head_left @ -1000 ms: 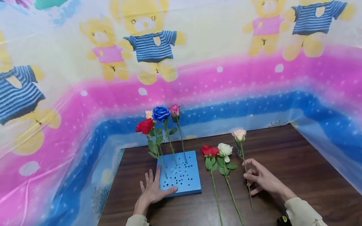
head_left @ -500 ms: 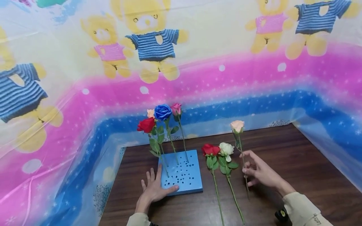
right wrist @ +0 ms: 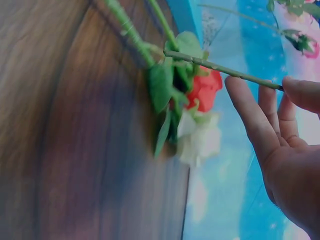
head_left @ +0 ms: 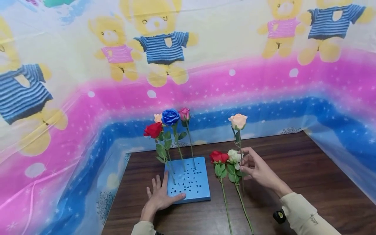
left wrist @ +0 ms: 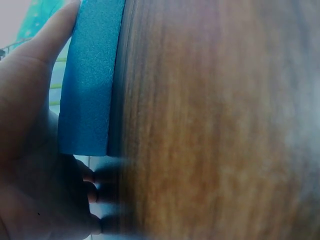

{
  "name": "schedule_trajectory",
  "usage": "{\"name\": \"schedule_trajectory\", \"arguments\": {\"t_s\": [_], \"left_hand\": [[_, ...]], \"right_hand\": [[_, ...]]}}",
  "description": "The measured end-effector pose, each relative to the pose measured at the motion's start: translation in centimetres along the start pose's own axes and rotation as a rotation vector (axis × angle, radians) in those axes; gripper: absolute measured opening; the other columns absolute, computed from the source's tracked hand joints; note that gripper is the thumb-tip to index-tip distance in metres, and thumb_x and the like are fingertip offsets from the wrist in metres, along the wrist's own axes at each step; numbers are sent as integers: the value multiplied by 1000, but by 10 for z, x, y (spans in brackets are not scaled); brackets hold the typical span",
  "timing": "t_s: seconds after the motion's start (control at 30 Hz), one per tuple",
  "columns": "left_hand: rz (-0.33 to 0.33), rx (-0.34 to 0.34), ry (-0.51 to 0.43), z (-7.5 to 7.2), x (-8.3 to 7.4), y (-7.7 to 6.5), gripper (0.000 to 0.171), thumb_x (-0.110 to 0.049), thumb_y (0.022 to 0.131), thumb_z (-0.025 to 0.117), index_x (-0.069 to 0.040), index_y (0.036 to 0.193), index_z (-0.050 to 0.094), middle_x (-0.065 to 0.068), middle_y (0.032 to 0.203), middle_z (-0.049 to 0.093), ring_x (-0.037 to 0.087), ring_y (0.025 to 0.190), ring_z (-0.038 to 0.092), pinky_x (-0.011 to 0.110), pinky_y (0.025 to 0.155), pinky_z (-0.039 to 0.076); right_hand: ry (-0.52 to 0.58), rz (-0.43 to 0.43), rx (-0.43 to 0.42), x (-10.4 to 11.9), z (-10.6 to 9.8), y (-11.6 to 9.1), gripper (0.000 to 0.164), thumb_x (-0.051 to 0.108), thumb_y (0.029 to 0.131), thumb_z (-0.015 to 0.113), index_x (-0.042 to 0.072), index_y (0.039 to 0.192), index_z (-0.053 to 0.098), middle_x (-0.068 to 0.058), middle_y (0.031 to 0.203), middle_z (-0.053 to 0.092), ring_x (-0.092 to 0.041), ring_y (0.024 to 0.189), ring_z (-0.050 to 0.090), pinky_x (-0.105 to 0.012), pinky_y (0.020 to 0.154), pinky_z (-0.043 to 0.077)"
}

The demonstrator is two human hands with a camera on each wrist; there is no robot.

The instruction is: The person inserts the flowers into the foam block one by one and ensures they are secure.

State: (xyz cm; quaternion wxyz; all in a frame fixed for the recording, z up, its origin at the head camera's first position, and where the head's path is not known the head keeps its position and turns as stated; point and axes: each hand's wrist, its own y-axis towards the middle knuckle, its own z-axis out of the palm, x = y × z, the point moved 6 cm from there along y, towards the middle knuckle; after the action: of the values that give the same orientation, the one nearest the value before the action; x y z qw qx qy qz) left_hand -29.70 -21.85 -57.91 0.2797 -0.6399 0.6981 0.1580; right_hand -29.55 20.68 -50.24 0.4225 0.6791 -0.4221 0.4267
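My left hand [head_left: 160, 197] rests against the near left corner of a blue foam block [head_left: 202, 192] dotted with holes. Its fingers are spread at the block's left side and its thumb lies over the front edge; the left wrist view shows the block's side [left wrist: 90, 90] up close. Between thumb and fingers, my right hand [head_left: 261, 169] pinches the stem of a peach rose [head_left: 238, 121], held upright above the table. The stem's lower end [right wrist: 200, 61] shows bare in the right wrist view. Behind it lie a white rose [head_left: 234, 156] and a red rose [head_left: 219, 157].
In the block stand a red rose [head_left: 153, 130], a blue rose [head_left: 170, 117], a pink rose [head_left: 184, 113] and a partly hidden peach rose [head_left: 157, 117]. A printed bear curtain [head_left: 205, 81] surrounds the dark wooden table [head_left: 293, 163].
My right hand has carried the peach rose up and to the left, from right of the white rose to over it. My left hand has stayed at the block.
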Motion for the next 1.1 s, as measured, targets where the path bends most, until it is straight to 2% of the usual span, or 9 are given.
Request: {"name": "schedule_trajectory", "arguments": {"t_s": [0.13,0.33,0.6,0.77,0.87,1.0,1.1], "left_hand": [[5,-9,-23,-4,-5,-4,141,-86,82,79,-17,182,7,41,179,-3,62,166,-10,87,122,-12],[4,-20,-9,-5,-4,-3,141,-87,82,78,-18,182,7,39,180,-3,60,166,-11,86,123,-11],[6,-11,-19,-5,-6,-5,141,-84,82,80,-16,182,7,42,178,-1,63,165,-9,87,122,-11],[13,-18,-34,-3,-2,-4,140,-84,82,80,-17,182,7,42,179,-1,63,166,-10,87,121,-12],[6,-11,-28,-2,-1,-3,140,-85,83,78,-19,182,6,39,180,-4,60,166,-12,86,122,-12],[-2,-4,-27,-3,-1,-3,139,-86,83,77,-18,182,6,38,181,-4,58,167,-13,84,123,-13],[-7,4,-22,-3,-1,-3,140,-87,83,77,-19,182,5,37,181,-5,57,167,-15,84,124,-14]], "right_hand": [[-30,-32,-4,12,11,10,51,-4,111,64,17,153,44,-26,118,58,-38,99,68,-59,72,68],[-107,-80,-27,28,23,23,52,-2,112,63,27,152,48,-18,117,60,-33,99,70,-47,74,68],[-122,-139,-44,42,40,35,53,-4,111,64,28,151,50,-16,115,62,-35,100,70,-38,74,67],[-96,-145,-37,48,54,43,52,-2,111,63,28,151,49,-17,117,62,-40,105,70,-41,75,68],[-85,-164,-27,50,63,49,50,-3,111,63,24,151,48,-17,117,62,-44,108,70,-41,77,68],[-91,-195,-6,54,76,55,50,-4,111,64,19,152,47,-22,119,63,-43,106,70,-41,80,66],[-60,-189,13,56,88,59,50,-4,111,63,22,152,47,-22,120,62,-38,102,71,-49,81,66]]}}
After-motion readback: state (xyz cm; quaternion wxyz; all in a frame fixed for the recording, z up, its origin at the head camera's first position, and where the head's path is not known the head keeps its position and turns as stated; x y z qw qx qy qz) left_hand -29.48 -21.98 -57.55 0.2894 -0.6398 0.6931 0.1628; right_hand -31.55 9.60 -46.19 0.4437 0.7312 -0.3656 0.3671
